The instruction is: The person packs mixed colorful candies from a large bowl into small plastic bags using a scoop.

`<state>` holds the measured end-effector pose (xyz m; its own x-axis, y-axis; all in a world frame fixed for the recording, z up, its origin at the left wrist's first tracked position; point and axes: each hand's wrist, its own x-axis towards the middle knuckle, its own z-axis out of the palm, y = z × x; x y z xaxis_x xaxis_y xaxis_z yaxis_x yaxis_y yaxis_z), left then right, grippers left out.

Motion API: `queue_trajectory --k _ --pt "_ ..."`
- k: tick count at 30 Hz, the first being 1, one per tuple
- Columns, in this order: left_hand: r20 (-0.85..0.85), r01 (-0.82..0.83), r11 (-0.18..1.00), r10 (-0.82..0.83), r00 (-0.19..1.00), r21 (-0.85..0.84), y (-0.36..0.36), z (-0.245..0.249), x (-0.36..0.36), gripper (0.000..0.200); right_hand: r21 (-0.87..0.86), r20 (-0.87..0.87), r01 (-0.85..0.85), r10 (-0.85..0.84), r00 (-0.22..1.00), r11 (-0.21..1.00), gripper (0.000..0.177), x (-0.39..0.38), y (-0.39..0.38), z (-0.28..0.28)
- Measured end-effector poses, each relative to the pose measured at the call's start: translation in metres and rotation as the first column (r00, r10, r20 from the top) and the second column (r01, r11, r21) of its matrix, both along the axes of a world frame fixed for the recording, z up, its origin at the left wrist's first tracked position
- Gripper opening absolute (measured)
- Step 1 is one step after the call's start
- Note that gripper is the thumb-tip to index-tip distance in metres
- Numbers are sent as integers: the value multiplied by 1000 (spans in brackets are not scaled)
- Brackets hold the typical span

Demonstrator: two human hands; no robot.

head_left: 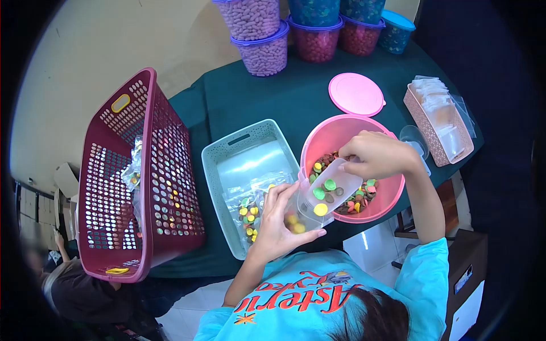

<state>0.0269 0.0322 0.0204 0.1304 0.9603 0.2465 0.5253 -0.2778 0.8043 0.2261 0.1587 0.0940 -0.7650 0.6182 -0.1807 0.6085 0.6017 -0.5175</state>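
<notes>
Far left of the pink bucket [392, 196] stands a maroon perforated basket [147, 170]. Next, left of the bucket, a pale green tray [256, 162] holds clear packets [248, 219] of colored discs. At the bucket's near-left rim, the left hand [277, 221] holds a clear plastic bag [296, 219]. Over the bucket, the right hand [372, 152] grips a translucent scoop [348, 184] carrying green, yellow and brown discs, its lip at the bag.

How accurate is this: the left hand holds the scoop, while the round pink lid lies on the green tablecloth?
Wrong hand: the head view shows the right hand holding the scoop. The round pink lid does lie on the green tablecloth.
</notes>
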Motion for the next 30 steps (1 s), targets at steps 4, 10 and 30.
queue_trajectory --k 4,10,30 --pt "133 111 994 -110 985 3 10 -10 -23 92 9 -167 26 -24 986 1000 22 20 14 -4" --pt "980 307 948 -136 144 87 20 -33 -63 93 223 -97 272 -256 962 936 18 41 21 -21" --pt "916 351 936 155 -370 -17 24 -59 -68 67 -252 -291 117 -190 938 961 32 -22 -100 -29"
